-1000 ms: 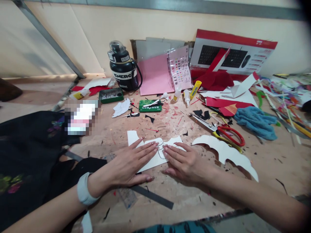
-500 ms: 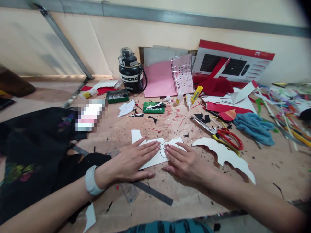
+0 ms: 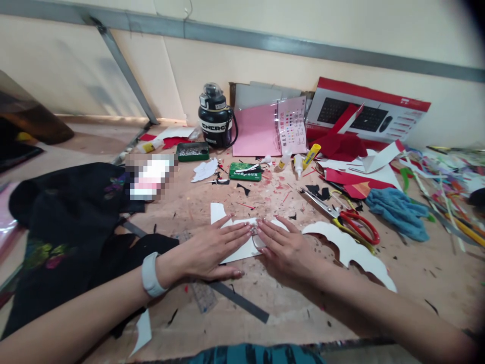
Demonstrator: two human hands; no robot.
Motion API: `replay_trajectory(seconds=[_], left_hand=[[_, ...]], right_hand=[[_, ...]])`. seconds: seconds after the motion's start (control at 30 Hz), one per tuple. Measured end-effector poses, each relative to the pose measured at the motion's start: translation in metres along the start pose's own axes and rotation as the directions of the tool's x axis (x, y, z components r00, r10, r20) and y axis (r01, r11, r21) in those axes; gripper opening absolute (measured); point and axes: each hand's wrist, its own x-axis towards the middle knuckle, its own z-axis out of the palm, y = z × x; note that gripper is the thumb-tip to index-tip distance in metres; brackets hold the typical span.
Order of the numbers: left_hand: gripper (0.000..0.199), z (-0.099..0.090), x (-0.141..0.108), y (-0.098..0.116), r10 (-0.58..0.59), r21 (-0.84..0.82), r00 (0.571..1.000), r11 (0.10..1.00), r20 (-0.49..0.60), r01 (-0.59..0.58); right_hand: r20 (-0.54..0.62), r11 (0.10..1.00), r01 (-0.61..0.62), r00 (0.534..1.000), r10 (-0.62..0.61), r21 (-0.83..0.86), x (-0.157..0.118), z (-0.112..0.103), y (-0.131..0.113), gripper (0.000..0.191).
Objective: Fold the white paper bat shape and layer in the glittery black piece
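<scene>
**White paper flat under both hands, head view**

Head cam: white paper (image 3: 242,251) lies flat on tabletop (image 3: 303,323), front-centre, mostly covered by hands. Visible: plain matte white; L upper corner w/ concave cut-in edge; straight lower edge running obliquely up to R; thin dark curved line near middle, partly hidden. One sheet or stacked pcs: can't tell.

L hand (image 3: 212,250): palm down, fingers extended, resting on paper; no grasp. Thumb out to side, below paper's lower edge. Pale wristband (image 3: 152,275) on L wrist.

R hand (image 3: 290,247): also palm down, fingers straight, on paper's R part; no grasp. Fingertips of both almost meet mid-paper.

Nearby: scalloped white cut-out (image 3: 339,241) just R of R hand; scissors (image 3: 329,210) w/ red + yellow handles behind it; dk grey strip (image 3: 242,302) below L hand.
</scene>
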Motion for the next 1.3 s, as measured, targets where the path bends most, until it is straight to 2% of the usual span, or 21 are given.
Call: replay_trajectory(seconds=[0.23,0.77,1.03,1.3], left_hand=[[0.085,0.0009,0.0004,-0.0006,0.004,0.021,0.999,1.0,0.032,-0.004],[0.087,0.0017,-0.0012,-0.0016,0.02,-0.017,1.0,1.0,-0.012,-0.02],[0.086,-0.0001,-0.0009,-0.0008,0.01,0.015,1.0,1.0,0.023,-0.011],[0.085,-0.0035,0.0008,-0.0005,0.034,0.021,0.999,0.999,-0.035,-0.033]], right_hand=[[-0.01,1.0,0.03,0.999,-0.03,0.007,0.0059,0.0098,0.0073,0.03],[-0.029,0.997,-0.021,0.999,0.023,0.08,0.0053,0.0103,0.0058,0.032],[-0.023,0.996,-0.029,0.999,0.031,0.085,0.0063,0.0093,0.0062,0.033],[-0.021,0.997,-0.025,0.999,0.026,0.075,0.0062,0.0089,0.0066,0.035]])
